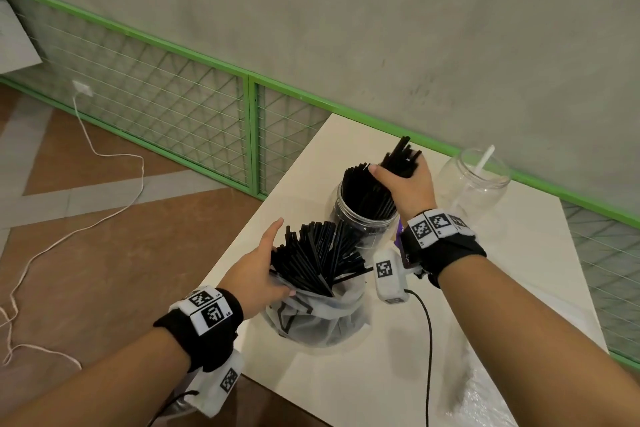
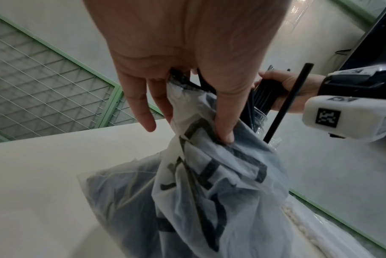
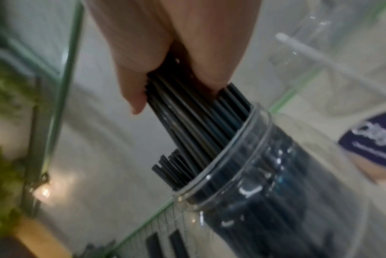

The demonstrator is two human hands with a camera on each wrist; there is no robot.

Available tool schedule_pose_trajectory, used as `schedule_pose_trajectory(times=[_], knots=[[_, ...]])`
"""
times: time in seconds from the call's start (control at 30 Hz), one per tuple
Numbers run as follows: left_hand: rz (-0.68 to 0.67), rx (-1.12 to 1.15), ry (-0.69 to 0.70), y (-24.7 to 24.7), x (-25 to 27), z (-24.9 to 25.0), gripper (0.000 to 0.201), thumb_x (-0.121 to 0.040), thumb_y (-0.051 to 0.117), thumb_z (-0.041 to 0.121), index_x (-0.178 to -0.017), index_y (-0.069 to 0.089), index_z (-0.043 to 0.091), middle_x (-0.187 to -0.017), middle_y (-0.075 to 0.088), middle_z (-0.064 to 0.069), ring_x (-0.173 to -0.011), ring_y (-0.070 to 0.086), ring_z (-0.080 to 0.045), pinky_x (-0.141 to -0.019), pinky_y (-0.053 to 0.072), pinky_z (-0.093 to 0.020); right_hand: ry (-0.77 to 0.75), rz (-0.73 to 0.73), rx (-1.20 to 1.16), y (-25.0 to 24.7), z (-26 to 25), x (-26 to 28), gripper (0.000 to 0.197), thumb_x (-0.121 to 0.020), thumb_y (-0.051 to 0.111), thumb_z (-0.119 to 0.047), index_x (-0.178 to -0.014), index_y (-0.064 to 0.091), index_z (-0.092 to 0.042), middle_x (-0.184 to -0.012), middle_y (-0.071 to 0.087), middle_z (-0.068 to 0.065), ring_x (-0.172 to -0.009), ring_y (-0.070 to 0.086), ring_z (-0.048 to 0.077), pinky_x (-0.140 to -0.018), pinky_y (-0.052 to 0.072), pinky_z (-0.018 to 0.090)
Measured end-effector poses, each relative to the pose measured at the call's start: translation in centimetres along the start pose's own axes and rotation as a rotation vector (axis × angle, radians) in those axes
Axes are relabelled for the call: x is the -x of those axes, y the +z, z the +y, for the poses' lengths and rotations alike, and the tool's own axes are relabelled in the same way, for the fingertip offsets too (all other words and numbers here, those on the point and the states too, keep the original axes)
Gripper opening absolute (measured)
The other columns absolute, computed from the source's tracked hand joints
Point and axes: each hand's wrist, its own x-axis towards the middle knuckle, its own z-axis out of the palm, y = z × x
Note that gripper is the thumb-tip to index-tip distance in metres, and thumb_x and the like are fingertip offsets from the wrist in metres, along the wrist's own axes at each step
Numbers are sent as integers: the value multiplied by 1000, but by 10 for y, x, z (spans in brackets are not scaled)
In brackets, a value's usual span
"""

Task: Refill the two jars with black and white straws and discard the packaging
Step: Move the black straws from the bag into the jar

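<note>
A clear jar point(image 1: 363, 211) on the white table is packed with black straws. My right hand point(image 1: 398, 173) grips a bunch of black straws point(image 1: 400, 156) above it, their lower ends inside the jar's mouth point(image 3: 232, 148). My left hand point(image 1: 273, 263) holds the gathered neck of a translucent printed bag point(image 1: 311, 315), from which more black straws point(image 1: 318, 253) fan out. In the left wrist view the thumb point(image 2: 225, 132) pinches the bag point(image 2: 209, 183) against the fingers. A second clear jar point(image 1: 474, 184) at the back right holds one white straw point(image 1: 485, 159).
The table point(image 1: 381, 385) stands against a green wire fence point(image 1: 207, 107) and a grey wall. Crinkled clear plastic point(image 1: 485, 402) lies at the table's near right corner. A purple-labelled item point(image 3: 375, 136) sits by the jars. A white cable point(image 1: 104, 184) trails across the floor on the left.
</note>
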Motion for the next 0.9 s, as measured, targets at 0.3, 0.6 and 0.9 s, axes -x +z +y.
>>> schedule_pose_trajectory(times=[0.3, 0.6, 0.9], knots=[[-11, -27, -6, -2, 0, 0, 118, -68, 79, 19, -143, -7, 47, -94, 65, 8, -73, 64, -8, -73, 54, -30, -140, -157, 203, 1, -14, -21, 69, -86, 69, -34, -144, 33, -23, -142, 43, -2, -115, 54, 15, -90, 42, 26], [-3, -30, -3, 0, -2, -7, 120, -66, 80, 22, -139, -9, 54, -89, 68, 3, -74, 67, -13, -74, 56, -40, -286, -268, 430, 14, -9, -10, 36, -89, 64, -32, -121, 61, -17, -115, 62, -6, -108, 54, 9, -96, 38, 21], [-10, -36, 13, 0, -2, -5, 118, -67, 79, 20, -141, -8, 51, -90, 68, 1, -73, 66, -15, -74, 55, -39, -622, -235, 661, 23, 5, 1, 14, -86, 64, -4, -99, 60, -3, -99, 57, 9, -91, 47, 14, -83, 32, 16]])
